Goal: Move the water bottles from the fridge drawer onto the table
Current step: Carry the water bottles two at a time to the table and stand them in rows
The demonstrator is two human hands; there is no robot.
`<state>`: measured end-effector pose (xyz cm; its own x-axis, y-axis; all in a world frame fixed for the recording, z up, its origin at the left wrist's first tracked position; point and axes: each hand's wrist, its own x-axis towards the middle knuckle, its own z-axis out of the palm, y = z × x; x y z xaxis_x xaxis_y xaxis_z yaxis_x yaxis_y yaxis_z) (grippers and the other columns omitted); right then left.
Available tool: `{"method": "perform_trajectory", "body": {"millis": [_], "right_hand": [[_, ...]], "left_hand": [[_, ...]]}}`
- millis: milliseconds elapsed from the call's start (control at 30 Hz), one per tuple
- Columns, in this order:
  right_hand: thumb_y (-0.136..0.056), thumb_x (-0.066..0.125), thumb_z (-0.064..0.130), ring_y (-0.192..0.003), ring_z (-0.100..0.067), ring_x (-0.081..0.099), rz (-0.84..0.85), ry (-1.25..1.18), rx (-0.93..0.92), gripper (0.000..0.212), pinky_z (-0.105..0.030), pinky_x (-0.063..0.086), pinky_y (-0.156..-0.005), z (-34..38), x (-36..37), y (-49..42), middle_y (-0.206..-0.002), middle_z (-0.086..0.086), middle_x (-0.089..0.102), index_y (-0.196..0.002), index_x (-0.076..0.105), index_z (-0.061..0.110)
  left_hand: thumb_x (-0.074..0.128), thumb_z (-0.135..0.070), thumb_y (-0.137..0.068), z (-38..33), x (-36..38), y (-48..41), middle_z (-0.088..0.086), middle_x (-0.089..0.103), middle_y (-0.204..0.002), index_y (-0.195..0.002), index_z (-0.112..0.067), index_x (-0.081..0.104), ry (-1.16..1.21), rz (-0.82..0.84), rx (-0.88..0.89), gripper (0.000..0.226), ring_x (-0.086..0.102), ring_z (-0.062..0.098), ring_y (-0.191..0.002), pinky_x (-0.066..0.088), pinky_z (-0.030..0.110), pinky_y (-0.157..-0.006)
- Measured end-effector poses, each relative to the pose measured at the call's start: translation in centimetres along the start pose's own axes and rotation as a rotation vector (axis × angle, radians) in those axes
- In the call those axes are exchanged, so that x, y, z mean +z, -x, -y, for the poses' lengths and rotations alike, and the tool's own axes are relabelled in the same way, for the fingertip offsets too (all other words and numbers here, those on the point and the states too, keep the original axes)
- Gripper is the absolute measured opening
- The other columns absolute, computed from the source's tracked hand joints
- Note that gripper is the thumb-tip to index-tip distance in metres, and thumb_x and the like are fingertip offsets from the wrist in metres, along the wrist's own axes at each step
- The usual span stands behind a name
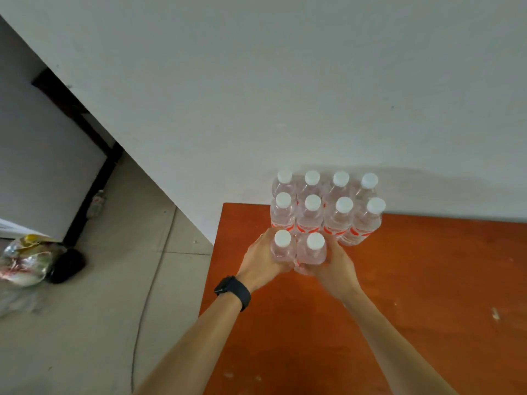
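Wall (285,81), white and bare, fills the upper view. Worktop (413,280), orange-brown, butts against it along the far edge. Tiled floor (114,309) lies off the worktop's left edge, with a grey cabinet (42,166) and a crumpled bag (25,258) beyond. The fridge drawer is not in view.

Near the far-left corner of the worktop we count eight bottles (325,206), upright with white caps, in two rows of four and packed touching.

Just in front of that block, at its left end, are both hands. The left hand (262,258) wraps its fingers round the left bottle (282,246). The right hand (336,266) wraps round the right bottle (313,249). The two bottles are upright, side by side and pressed together, starting a third row. Their bases are hidden by the hands, so we cannot tell whether they are touching the worktop or just above it. A black watch (233,290) sits on the left wrist.

We judge the step in hand to be placing: a pair is being set against the near row. Ten bottles are at the worktop; how many remain in the drawer we cannot say.

The next move calls for seating both bases flat and nudging the pair snug to the row behind. Then both grips should loosen together and the hands draw straight back, so the caps do not rock. The left bottle stands near the left edge, so a sideways knock could send it to the floor.
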<state>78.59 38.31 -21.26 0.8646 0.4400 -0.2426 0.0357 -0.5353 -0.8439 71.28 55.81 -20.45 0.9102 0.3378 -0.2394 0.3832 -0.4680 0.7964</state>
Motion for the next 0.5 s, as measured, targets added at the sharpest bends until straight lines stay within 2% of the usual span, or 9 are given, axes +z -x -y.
{"method": "perform_trajectory", "body": {"millis": [133,200,233,300,333,433,500], "right_hand": [[-0.070,0.090,0.029,-0.113,0.009,0.055,-0.001,-0.079,0.038,0.087,-0.005,0.045,-0.078,-1.4,0.7,0.4,-0.126,0.030,0.055,-0.129,0.032,0.056],[-0.071,0.089,0.031,-0.119,-0.002,0.056,0.029,-0.098,0.119,0.088,-0.009,0.046,-0.084,-2.7,1.1,0.7,-0.131,0.024,0.054,-0.136,0.031,0.044],[-0.071,0.088,0.033,-0.124,-0.010,0.055,0.053,-0.090,0.164,0.092,-0.018,0.047,-0.091,-3.4,1.4,0.8,-0.138,0.019,0.052,-0.142,0.030,0.038],[-0.073,0.086,0.036,-0.133,-0.022,0.050,0.107,-0.077,0.244,0.102,-0.037,0.046,-0.102,-4.3,1.8,0.8,-0.151,0.010,0.044,-0.151,0.021,0.031],[-0.075,0.085,0.034,-0.135,-0.024,0.049,0.132,-0.088,0.272,0.102,-0.040,0.044,-0.104,-4.5,2.1,0.7,-0.154,0.008,0.040,-0.153,0.018,0.030],[-0.081,0.081,0.029,-0.133,-0.022,0.051,0.169,-0.095,0.288,0.097,-0.034,0.043,-0.102,-4.3,3.1,-0.1,-0.150,0.008,0.046,-0.154,0.018,0.030],[-0.082,0.080,0.027,-0.129,-0.020,0.054,0.156,-0.063,0.261,0.092,-0.026,0.043,-0.094,-4.3,3.5,-0.8,-0.144,0.008,0.052,-0.154,0.022,0.031]], "left_hand": [[0.090,-0.030,-0.069,1.0,0.4,0.1,-0.020,0.056,-0.121,-0.132,-0.037,0.031,0.135,-0.027,-0.064,0.087,0.062,0.004,-0.106,0.056,0.019,-0.081],[0.093,-0.032,-0.066,1.9,0.9,0.3,-0.023,0.048,-0.126,-0.133,-0.036,0.025,0.215,-0.031,-0.105,0.095,0.055,-0.004,-0.111,0.050,0.009,-0.079],[0.093,-0.031,-0.065,2.4,1.1,0.4,-0.021,0.045,-0.129,-0.134,-0.036,0.024,0.233,-0.029,-0.120,0.098,0.052,-0.004,-0.115,0.048,0.008,-0.081],[0.092,-0.030,-0.062,3.6,1.6,0.4,-0.013,0.043,-0.138,-0.140,-0.035,0.022,0.235,-0.015,-0.149,0.105,0.050,0.006,-0.125,0.049,0.017,-0.091],[0.091,-0.031,-0.060,4.1,1.8,0.3,-0.009,0.041,-0.143,-0.145,-0.035,0.020,0.228,-0.002,-0.166,0.111,0.048,0.011,-0.129,0.050,0.026,-0.097],[0.089,-0.037,-0.056,5.1,2.7,-0.4,-0.005,0.040,-0.150,-0.152,-0.043,0.011,0.190,0.052,-0.212,0.124,0.046,0.019,-0.136,0.052,0.045,-0.103],[0.088,-0.041,-0.062,5.5,3.2,-0.9,-0.007,0.046,-0.149,-0.154,-0.042,0.011,0.181,0.077,-0.229,0.120,0.050,0.019,-0.133,0.054,0.045,-0.100]]}}
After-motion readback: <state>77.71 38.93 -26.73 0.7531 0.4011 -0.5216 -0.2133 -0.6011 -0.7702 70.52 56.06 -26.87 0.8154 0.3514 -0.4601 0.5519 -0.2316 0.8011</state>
